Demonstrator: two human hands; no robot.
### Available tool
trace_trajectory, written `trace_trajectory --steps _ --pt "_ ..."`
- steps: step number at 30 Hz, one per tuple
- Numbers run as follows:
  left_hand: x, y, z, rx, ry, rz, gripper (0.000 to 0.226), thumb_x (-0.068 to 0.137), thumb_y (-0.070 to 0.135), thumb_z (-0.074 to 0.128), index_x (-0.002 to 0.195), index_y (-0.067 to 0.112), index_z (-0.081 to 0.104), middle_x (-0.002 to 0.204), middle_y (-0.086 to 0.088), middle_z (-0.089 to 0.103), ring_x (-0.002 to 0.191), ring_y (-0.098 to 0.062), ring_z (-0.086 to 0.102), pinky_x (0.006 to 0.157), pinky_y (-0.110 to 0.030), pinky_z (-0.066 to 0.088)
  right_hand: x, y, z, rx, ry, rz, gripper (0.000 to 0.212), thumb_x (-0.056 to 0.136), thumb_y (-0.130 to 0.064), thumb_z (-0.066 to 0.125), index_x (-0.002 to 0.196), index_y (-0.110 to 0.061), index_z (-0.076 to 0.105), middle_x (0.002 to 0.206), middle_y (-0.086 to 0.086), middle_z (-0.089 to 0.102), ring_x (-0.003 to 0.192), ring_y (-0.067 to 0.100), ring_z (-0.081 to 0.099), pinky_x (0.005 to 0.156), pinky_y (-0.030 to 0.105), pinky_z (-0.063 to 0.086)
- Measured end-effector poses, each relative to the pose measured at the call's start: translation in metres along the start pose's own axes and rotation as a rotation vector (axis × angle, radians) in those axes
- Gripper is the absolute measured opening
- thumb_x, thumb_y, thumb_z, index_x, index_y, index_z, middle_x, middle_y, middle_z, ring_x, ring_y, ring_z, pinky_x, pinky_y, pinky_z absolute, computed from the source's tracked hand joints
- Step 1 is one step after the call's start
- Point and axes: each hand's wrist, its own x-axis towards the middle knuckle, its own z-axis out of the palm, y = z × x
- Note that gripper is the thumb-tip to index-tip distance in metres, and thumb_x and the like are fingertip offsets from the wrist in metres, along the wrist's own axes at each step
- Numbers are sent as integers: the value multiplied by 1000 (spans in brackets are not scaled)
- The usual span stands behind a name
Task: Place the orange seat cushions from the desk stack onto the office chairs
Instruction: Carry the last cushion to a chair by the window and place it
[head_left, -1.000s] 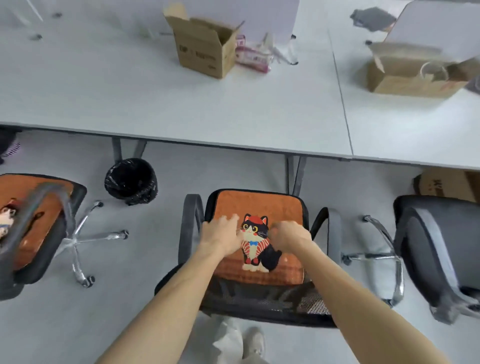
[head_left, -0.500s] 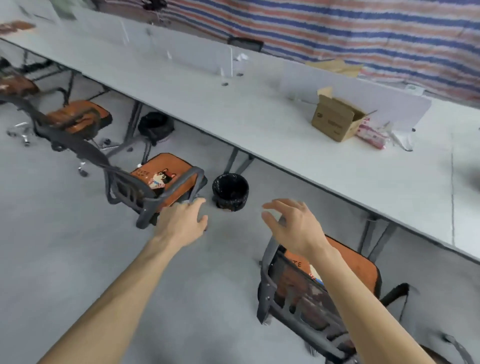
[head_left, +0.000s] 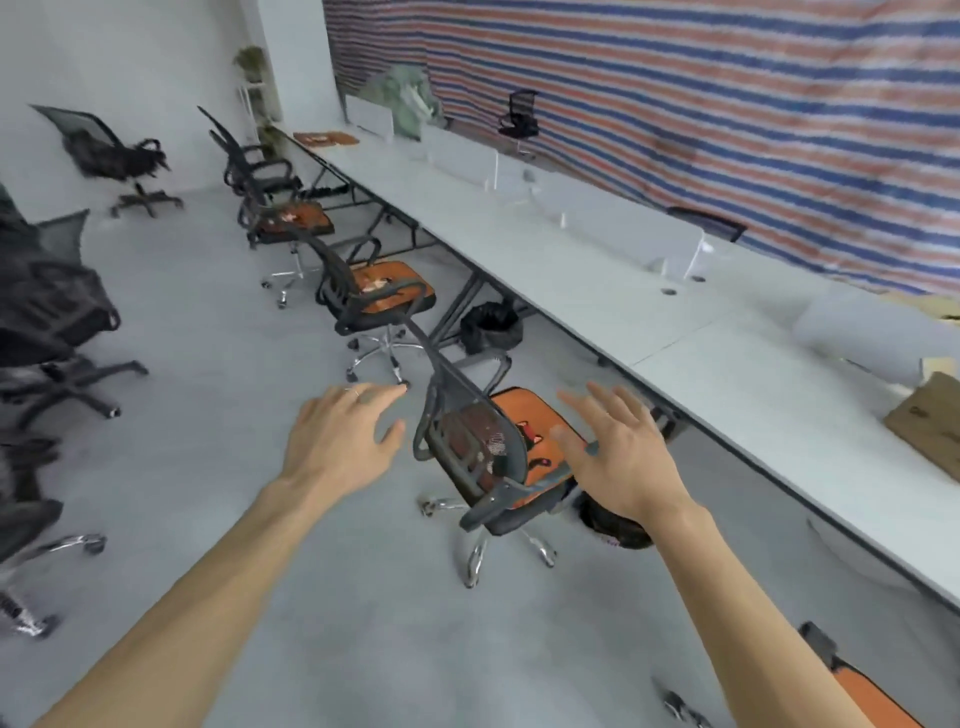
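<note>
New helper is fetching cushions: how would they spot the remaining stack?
Follow the long white desk beside the striped tarpaulin to its far end. The flat orange stack lies there on the desktop; the other orange cushions sit on chair seats.

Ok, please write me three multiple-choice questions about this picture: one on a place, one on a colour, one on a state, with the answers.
1. Where is the black bin relative to the desk?
A on it; B under it; C far from it, among the chairs at the left.
2. What colour is the cushion on the nearest chair?
A green; B white; C orange.
3. How are the left hand and the right hand?
A both open, holding nothing; B the left grips a cushion; C the right grips a chair back.

Answers: B, it stands on the floor below the desk's edge; C, its cover is plainly orange; A, the fingers are spread in the air.
</note>
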Motion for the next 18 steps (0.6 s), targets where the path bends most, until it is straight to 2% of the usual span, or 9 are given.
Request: trace_trajectory --steps 3,9,15,18 --pt "25 -48 -2 -7 -12 -25 56 87 52 40 139 37 55 134 1 62 124 -27 55 97 -42 46 45 -40 19 -10 -33 -17 52 100 -60 37 150 -47 33 166 -5 21 155 25 4 124 50 12" --pt "111 -133 23 -14 -31 -83 50 95 49 48 144 43 46 148 1 48 138 -24 40 108 -46 36 150 -89 60 -76 -68 -39 58 100 -62 33 155 -49 22 168 -6 14 155 25 -2 124 53 7" --pt "235 -233 53 34 -50 -141 51 95 51 47 145 45 42 154 2 40 142 -22 34 111 -48 31 312 -132 123 -78 -148 -68 58 100 -64 28 155 -51 15 169 -8 4 155 25 -11 123 57 0" --pt "300 -287 59 21 -78 -199 51 95 51 46 146 47 39 157 4 36 144 -21 29 114 -48 28 401 -166 149 -65 -174 -111 57 101 -62 28 155 -51 14 169 -7 5 155 27 -10 123 58 1"
